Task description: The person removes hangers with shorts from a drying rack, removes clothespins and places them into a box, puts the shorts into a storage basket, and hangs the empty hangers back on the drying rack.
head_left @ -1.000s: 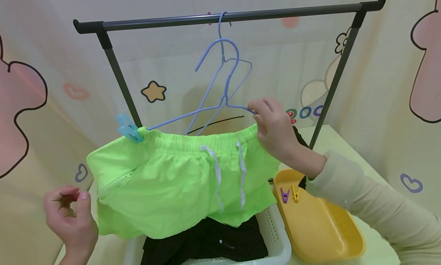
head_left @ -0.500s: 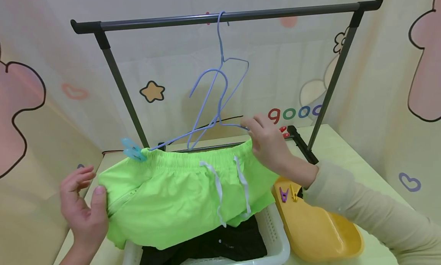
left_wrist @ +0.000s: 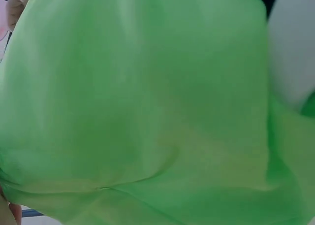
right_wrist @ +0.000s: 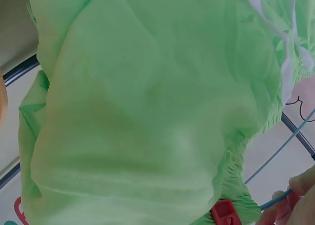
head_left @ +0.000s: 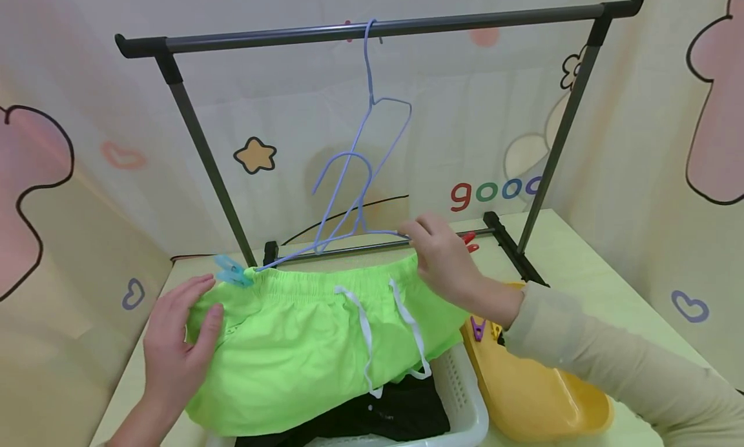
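Bright green shorts (head_left: 302, 350) with white drawstrings hang by the waistband from a blue wire hanger (head_left: 367, 176). A light blue clothespin (head_left: 232, 271) clips the waistband at the left; a red clothespin (right_wrist: 225, 212) sits at its other end, mostly behind the hand in the head view. My right hand (head_left: 447, 269) pinches the hanger's right arm beside the waistband. My left hand (head_left: 177, 347) lies against the left side of the shorts, fingers fairly straight and thumb in front of the cloth. Green fabric fills most of the left wrist view, hiding much of that hand.
A black clothes rack (head_left: 279, 39) stands on the table, with a second blue hanger (head_left: 370, 79) on its bar. Below the shorts is a white basket (head_left: 465, 389) holding dark clothing (head_left: 407, 408). A yellow tray (head_left: 540, 395) with purple and yellow clothespins stands to the right.
The hanger and shorts have moved down, away from the bar, with my right hand. My left hand has come in from the left and up to the side of the shorts.
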### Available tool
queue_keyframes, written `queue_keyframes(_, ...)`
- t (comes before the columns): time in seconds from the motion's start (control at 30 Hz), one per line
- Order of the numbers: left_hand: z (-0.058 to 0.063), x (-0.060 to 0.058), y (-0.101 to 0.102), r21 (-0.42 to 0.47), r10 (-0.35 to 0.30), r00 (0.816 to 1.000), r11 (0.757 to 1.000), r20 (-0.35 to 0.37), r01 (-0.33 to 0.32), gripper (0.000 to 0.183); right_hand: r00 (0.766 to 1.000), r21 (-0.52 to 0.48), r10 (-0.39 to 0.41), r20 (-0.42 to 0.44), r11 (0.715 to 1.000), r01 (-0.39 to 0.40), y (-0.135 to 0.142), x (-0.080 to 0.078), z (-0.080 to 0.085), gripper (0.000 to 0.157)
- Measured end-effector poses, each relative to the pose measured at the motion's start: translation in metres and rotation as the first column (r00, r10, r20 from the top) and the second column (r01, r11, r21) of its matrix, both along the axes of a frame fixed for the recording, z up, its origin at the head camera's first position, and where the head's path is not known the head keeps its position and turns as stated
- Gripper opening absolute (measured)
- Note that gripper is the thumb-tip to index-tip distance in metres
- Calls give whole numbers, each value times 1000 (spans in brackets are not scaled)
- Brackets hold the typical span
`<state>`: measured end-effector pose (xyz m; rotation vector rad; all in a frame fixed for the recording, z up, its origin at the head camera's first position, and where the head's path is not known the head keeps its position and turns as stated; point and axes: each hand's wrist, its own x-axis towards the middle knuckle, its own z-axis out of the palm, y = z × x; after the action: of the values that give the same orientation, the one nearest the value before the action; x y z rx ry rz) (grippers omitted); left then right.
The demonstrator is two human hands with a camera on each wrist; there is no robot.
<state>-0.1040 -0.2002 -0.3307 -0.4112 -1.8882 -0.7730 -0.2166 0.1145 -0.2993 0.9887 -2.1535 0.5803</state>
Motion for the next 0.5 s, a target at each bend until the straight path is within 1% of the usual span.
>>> queue_keyframes(0.1, -3, -1, 1, -45, 40, 998, 998, 56, -37, 27, 1000, 8, -9, -1, 1000, 9, -1, -1, -6, 43)
queue_keyframes(0.23, -6, -3, 2, -98, 97, 990, 991, 101, -88, 17, 1000, 25, -16, 5, 1000, 16, -2, -2, -13, 45)
queue_keyframes(0.37, -7, -4, 2, -171, 156, 976, 977, 151, -130, 22, 999, 46, -15, 29, 999, 13, -3, -2, -19, 45)
queue_keyframes(0.5, -9, -4, 2, -231, 196, 962, 961, 190, -150, 23, 998, 63, -13, 56, 998, 9, -4, -2, -24, 45)
